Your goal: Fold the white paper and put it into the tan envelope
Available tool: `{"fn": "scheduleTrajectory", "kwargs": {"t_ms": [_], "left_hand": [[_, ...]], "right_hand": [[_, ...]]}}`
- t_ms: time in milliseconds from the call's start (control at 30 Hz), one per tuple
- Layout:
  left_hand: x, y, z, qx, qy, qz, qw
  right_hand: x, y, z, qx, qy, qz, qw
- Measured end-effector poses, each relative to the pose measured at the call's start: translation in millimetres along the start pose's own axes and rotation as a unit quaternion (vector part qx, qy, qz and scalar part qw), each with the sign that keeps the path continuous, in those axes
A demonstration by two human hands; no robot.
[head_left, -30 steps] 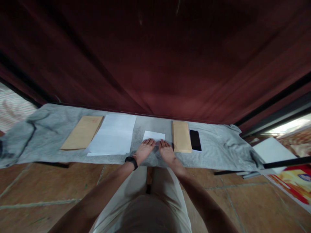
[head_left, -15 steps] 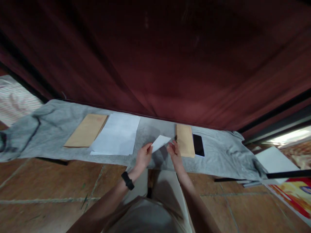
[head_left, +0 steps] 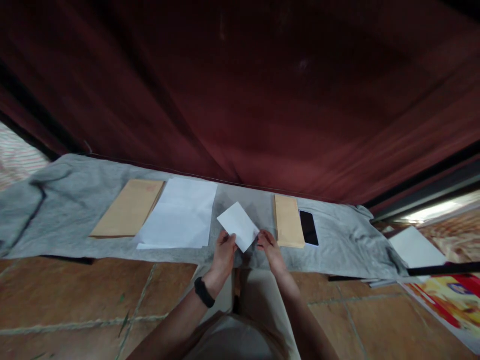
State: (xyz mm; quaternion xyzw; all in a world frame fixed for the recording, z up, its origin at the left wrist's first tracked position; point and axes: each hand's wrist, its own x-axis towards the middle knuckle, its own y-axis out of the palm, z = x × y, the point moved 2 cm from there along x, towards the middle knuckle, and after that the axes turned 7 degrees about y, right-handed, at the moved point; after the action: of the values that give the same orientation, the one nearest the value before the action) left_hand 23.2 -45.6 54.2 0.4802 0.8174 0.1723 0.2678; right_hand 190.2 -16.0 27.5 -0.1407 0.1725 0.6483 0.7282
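A folded white sheet of paper is held tilted above the grey cloth, in front of my lap. My left hand is closed on its lower left edge, thumb on top. At its right corner, my right hand pinches the paper with fingertips together. To the left lies a stack of white paper sheets, partly over a pile of large brown envelopes. Right of my right hand rests a smaller pile of brown envelopes, with a dark-screened phone beside it.
The grey cloth covers a long, narrow surface. A dark red fabric wall rises right behind it. Dark metal bars stand at the right, near a white sheet and a colourful printed package. Below is a tiled floor.
The folded paper has turned so its broad face shows and has come slightly lower. My right hand, apart from it before with fingers loose, now has hold of its right corner.
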Motion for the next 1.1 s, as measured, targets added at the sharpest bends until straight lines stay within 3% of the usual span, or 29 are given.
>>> {"fn": "scheduleTrajectory", "kwargs": {"t_ms": [133, 267, 500, 600, 700, 800, 867, 967, 1100], "left_hand": [[3.8, 7.3, -3.3, -0.040, 0.000, 0.006, 0.999], [-0.5, 11.9, 6.7, -0.027, -0.021, 0.000, 0.999], [15.4, -13.7, 7.1, 0.083, 0.025, -0.028, 0.996], [33.1, -24.7, 1.4, 0.191, 0.047, 0.003, 0.980], [42.4, -27.2, -2.3, 0.356, 0.090, 0.048, 0.929], [39.4, -23.9, -6.8, 0.518, 0.135, 0.072, 0.842], [33.7, -20.2, -10.1, 0.604, 0.131, 0.086, 0.782], [26.4, -14.3, -15.0, 0.683, 0.103, 0.092, 0.718], [24.0, -9.0, -18.4, 0.724, 0.086, 0.093, 0.678]], "right_hand": [[-4.7, 2.6, 0.9, 0.053, 0.042, 0.030, 0.997], [-5.7, 9.5, 2.6, 0.041, 0.014, 0.055, 0.998], [29.5, -0.6, 2.5, -0.078, -0.054, -0.021, 0.995], [41.6, -10.6, 3.6, -0.133, -0.081, -0.055, 0.986], [46.3, -15.1, 3.6, -0.185, -0.100, -0.083, 0.974], [44.8, -12.5, 3.2, -0.224, -0.114, -0.100, 0.963], [41.1, -8.1, 3.5, -0.281, -0.139, -0.115, 0.942], [32.9, -0.6, 4.7, -0.417, -0.207, -0.149, 0.872], [22.6, 4.7, 4.7, -0.513, -0.278, -0.188, 0.790]]}}
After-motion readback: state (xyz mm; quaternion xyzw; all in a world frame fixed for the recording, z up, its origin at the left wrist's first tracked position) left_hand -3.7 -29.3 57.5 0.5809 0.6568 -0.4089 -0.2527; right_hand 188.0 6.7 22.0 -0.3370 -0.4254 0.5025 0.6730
